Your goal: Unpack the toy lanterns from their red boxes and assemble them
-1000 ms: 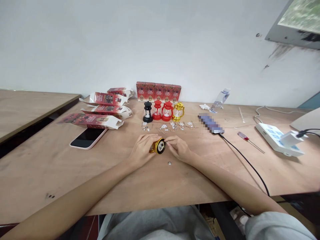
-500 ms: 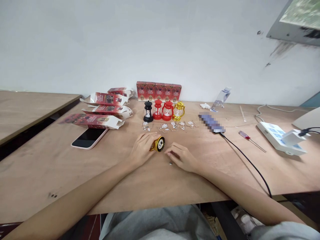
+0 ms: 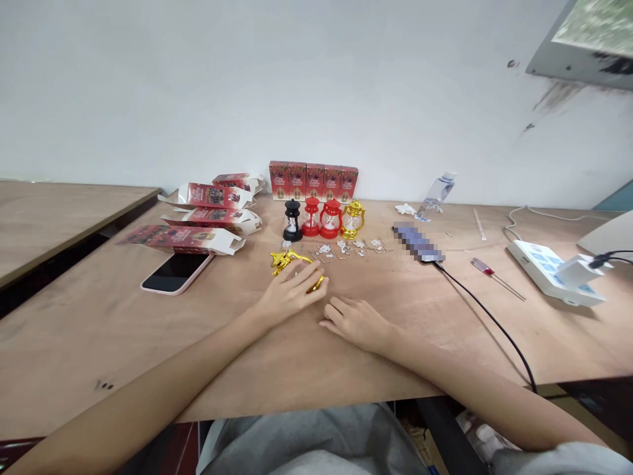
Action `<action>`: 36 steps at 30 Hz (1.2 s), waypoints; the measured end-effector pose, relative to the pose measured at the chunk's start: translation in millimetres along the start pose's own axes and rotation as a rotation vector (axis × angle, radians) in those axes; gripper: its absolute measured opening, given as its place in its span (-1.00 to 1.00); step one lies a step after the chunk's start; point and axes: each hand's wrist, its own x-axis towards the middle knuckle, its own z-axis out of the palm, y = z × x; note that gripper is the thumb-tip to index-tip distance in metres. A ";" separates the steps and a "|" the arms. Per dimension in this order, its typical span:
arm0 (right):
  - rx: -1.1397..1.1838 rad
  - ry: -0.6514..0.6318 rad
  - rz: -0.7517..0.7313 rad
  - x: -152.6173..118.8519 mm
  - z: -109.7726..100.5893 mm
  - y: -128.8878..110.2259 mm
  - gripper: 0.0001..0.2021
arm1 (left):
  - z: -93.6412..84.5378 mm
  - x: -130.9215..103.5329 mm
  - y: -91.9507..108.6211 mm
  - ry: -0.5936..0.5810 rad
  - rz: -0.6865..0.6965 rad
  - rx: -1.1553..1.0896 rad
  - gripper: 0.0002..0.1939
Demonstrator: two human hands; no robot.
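Note:
A gold lantern lies on its side on the wooden table, its top pointing left. Over its body and base rests my left hand, fingers wrapped across it. Just to the right, my right hand lies on the table with curled fingers; what they hold, if anything, is hidden. Behind stand a black lantern, two red lanterns and another gold lantern, all upright. Small wire pieces with white parts lie in front of them.
Red boxes stand against the wall. Opened cartons and a phone lie left. Rightward are a plastic bottle, a cabled phone, a screwdriver and a power strip.
The held gold lantern has turned from base facing me to lying sideways, top leftward. My right hand has moved slightly down, and the small round metal piece beside it is out of sight.

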 end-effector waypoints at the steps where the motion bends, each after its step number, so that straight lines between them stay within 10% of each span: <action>1: 0.012 -0.009 0.017 0.2 -0.6 0.1 -0.76 | 0.1 -0.1 1.2 0.002 0.006 -0.001 -0.77; 12: 0.253 0.004 0.256 26.5 7.0 17.3 -0.65 | 9.5 -12.8 -6.2 -0.200 -0.652 -0.308 -0.52; 23: 0.055 -0.128 0.004 50.4 13.8 21.5 -0.65 | 9.1 -11.8 -5.2 -0.195 -0.673 -0.338 -0.51; 36: 0.098 0.067 0.200 22.0 6.6 24.4 -0.65 | 8.3 -12.8 -6.7 -0.170 -0.676 -0.345 -0.54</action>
